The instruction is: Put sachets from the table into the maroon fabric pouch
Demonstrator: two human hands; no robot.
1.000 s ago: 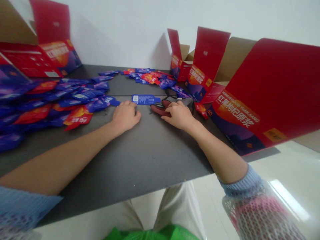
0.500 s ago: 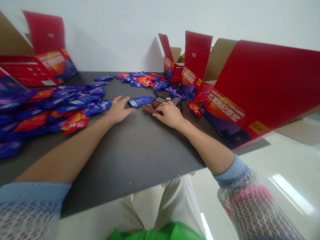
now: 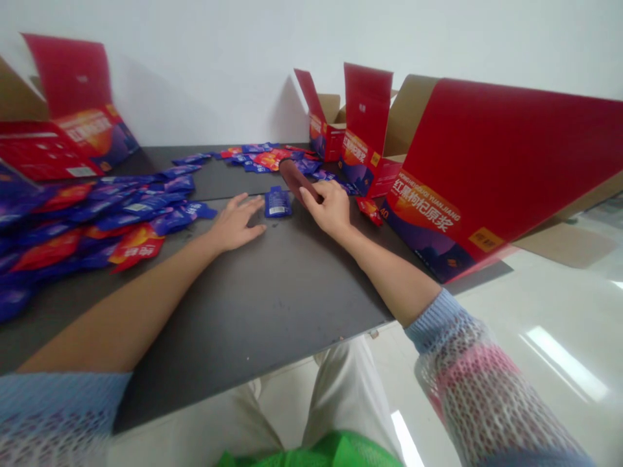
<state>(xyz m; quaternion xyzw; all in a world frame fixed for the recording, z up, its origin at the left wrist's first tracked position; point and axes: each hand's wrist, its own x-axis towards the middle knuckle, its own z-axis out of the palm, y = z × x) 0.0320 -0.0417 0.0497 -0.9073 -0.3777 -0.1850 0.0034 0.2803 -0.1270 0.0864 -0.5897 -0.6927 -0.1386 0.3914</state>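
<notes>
My left hand (image 3: 238, 222) rests palm down on the dark table (image 3: 253, 292) with its fingers spread and nothing held. Just beyond its fingertips a single blue pouch (image 3: 277, 202), with a white printed label and a narrow spout-like end, lies flat. My right hand (image 3: 331, 207) is closed round a long, dark reddish-brown object (image 3: 294, 179) with a rounded end, tilted up off the table. Its kind is unclear, and the hand hides its near part. Behind the brown object lies a pile of blue and red pouches (image 3: 257, 157).
A large heap of blue and red pouches (image 3: 131, 207) covers the table's left side. Open red cartons stand at the left (image 3: 92, 130), at the back (image 3: 335, 139) and at the right (image 3: 428, 220). A red pouch (image 3: 370, 211) lies beside the right carton. The table's front edge is near my legs.
My right hand has lifted the brown object off the table, its end now pointing up and away. The single blue pouch has turned from lying sideways to pointing away from me.
</notes>
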